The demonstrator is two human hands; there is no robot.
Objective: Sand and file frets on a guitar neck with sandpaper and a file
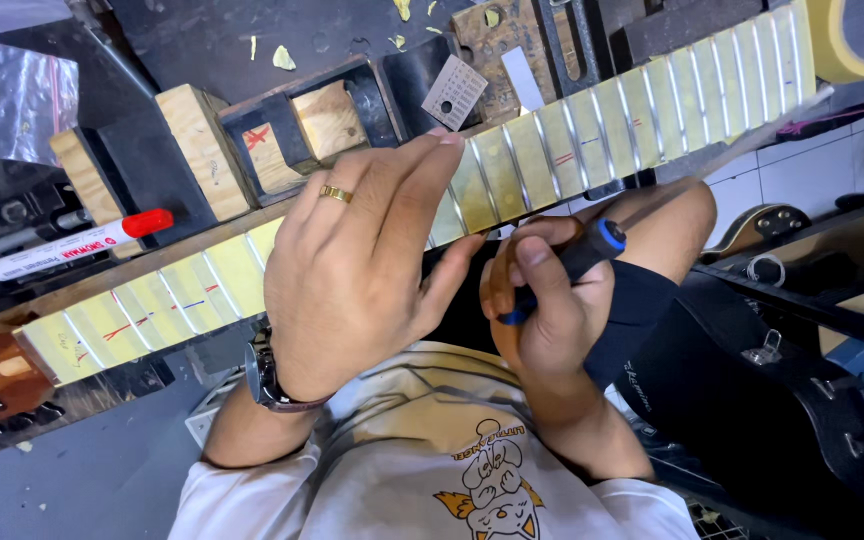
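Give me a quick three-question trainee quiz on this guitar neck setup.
1. True or false: the left hand lies flat on the taped fretboard.
2. What does the right hand grip? A) a wooden block B) the blue-and-black tool handle C) a tape roll
3. Fill in: the white marker beside the guitar neck has a ___ cap.
Key: 1 true; 2 B; 3 red.
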